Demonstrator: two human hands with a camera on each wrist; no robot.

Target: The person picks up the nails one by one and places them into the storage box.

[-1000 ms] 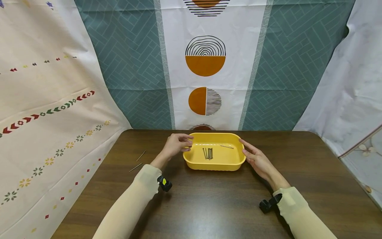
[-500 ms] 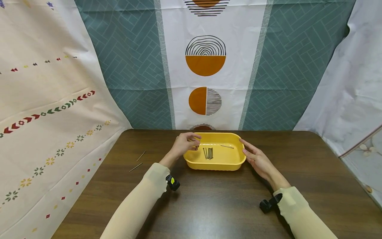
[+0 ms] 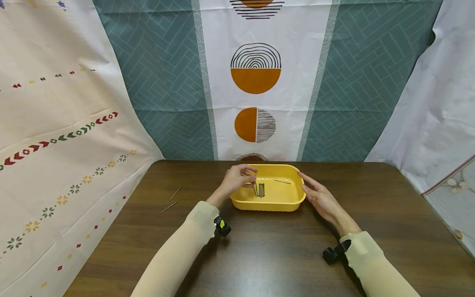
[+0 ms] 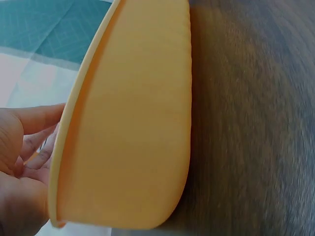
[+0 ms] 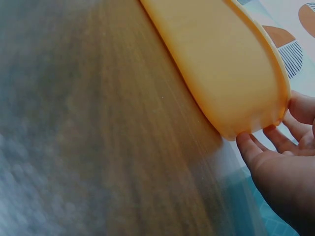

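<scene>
A yellow plastic tray (image 3: 269, 206) stands on the brown table, with several nails (image 3: 261, 190) bunched left of its middle and a single nail (image 3: 282, 182) farther right. My left hand (image 3: 239, 177) is over the tray's left end, pinching a thin nail (image 3: 256, 175) between thumb and fingers above the bunch. In the left wrist view the tray's outer wall (image 4: 128, 118) hides most of the left fingers. My right hand (image 3: 320, 200) rests against the tray's right end, its spread fingers and thumb touching the outer wall and rim, as the right wrist view shows.
Two loose nails lie on the table to the left, one farther back (image 3: 175, 193) and one nearer (image 3: 168, 207). Behind the table's back edge hangs a patterned curtain (image 3: 167, 103). Light patterned cloths flank both sides.
My left hand has moved right, from beside the tray's left rim to over the nails inside. The right hand and the tray have stayed in place.
</scene>
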